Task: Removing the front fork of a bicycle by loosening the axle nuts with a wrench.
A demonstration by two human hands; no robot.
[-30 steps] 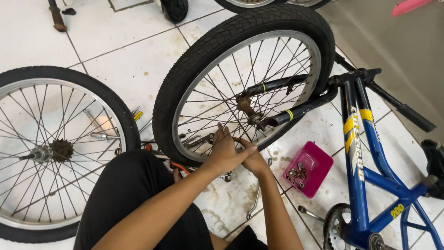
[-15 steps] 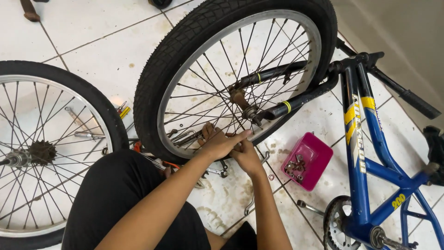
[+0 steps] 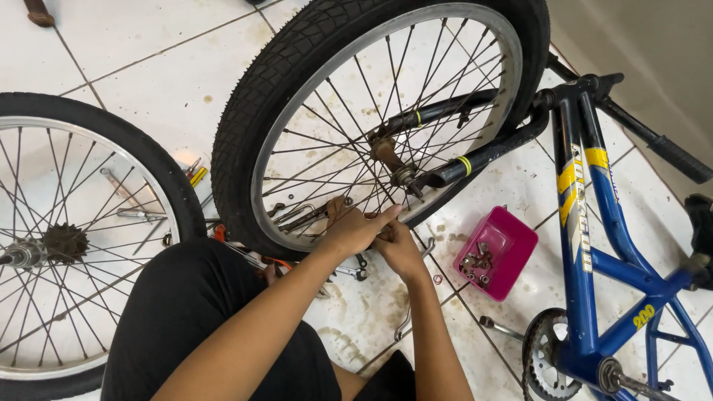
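Observation:
A blue bicycle frame [image 3: 594, 245] lies upside down on the tiled floor. Its black fork holds a wheel with a black tyre [image 3: 245, 119] and a silver rim [image 3: 261, 208]. My left hand [image 3: 355, 232] grips the lower part of that rim among the spokes, index finger stretched toward the hub [image 3: 397, 172]. My right hand [image 3: 399, 251] presses against the left one at the same spot. Its fingertips are hidden, so I cannot tell what it holds.
A second, loose wheel [image 3: 67, 245] with a sprocket lies flat at the left. A pink tray [image 3: 496, 252] of small metal parts sits right of my hands. Wrenches [image 3: 297, 219] and other tools lie under the wheel. My black-clad knee [image 3: 193, 312] fills the lower left.
Both hands stay at the lower rim. My left index finger now points out toward the hub. The view has drifted slightly and closed in.

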